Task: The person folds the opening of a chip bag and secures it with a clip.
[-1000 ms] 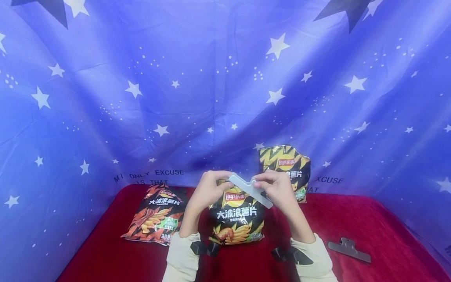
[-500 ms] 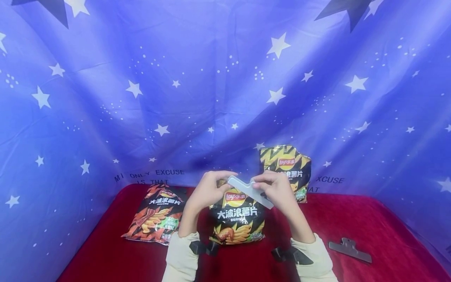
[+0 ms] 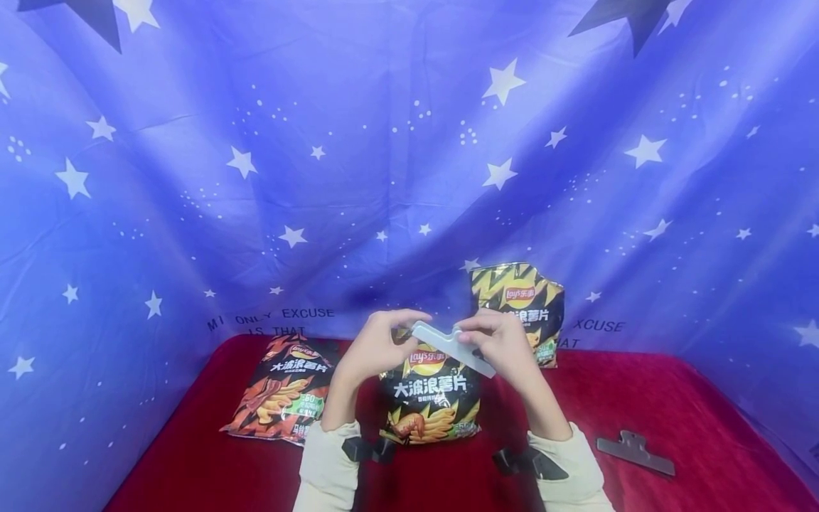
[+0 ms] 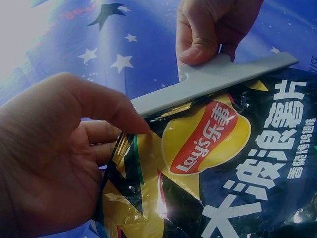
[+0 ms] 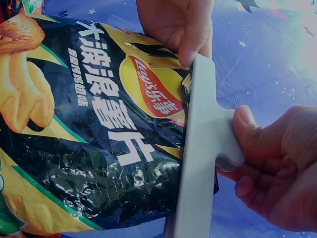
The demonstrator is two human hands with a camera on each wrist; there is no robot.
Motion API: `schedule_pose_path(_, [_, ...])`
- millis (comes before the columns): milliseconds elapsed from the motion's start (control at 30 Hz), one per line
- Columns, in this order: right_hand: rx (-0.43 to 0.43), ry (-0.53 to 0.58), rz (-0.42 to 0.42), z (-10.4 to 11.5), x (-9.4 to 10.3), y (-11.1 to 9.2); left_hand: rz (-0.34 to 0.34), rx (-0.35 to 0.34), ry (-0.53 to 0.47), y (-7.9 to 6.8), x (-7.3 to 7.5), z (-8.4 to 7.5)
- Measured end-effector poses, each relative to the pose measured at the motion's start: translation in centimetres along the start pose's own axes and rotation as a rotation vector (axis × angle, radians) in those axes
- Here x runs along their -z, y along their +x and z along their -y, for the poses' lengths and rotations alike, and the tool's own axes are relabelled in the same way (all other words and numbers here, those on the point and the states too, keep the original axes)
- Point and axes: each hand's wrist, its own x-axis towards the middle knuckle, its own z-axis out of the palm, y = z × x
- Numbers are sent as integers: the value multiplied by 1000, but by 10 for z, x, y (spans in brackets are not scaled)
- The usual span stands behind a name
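Observation:
A yellow-and-black bag of potato chips (image 3: 430, 405) hangs between both hands, its top edge under a pale grey bag clip (image 3: 451, 348). My left hand (image 3: 379, 348) pinches the bag's upper left corner between thumb and fingers, right at the clip's end; its fingers pass behind the bag in the left wrist view. With thumb and fingers, my right hand (image 5: 277, 168) pinches the raised tab of the clip. The clip's long bar (image 5: 195, 148) lies along the bag's top edge and reaches past its side in the right wrist view.
On the red-covered table (image 3: 192, 469), a red-and-black chip bag (image 3: 284, 391) lies to the left. A second yellow-and-black bag (image 3: 550, 291) with a cut corner stands behind my right hand. Another bag clip (image 3: 635, 452), dark grey, lies at the right. Behind hangs a blue starry cloth (image 3: 384, 178).
The clip's left end has dipped slightly, and my left index finger now reaches a little farther right behind it. Both hands otherwise stay in place.

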Motion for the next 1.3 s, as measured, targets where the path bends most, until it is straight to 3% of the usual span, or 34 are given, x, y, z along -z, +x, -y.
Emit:
schedule_pose_path(333, [25, -69, -7, 3, -1, 0, 4, -6, 78, 0, 2, -1])
schedule_pose_path(667, [14, -53, -11, 5, -1, -1, -16, -43, 97, 2, 0, 0])
schedule_pose_path(933, [39, -62, 1, 4, -1, -1, -91, -18, 96, 4, -5, -1])
schedule_pose_path(1133, [30, -82, 29, 4, 2, -1, -185, -29, 169, 6, -12, -3])
schedule_pose_path(1300, [35, -93, 64, 4, 5, -2, -221, -22, 207, 7, -15, -3])
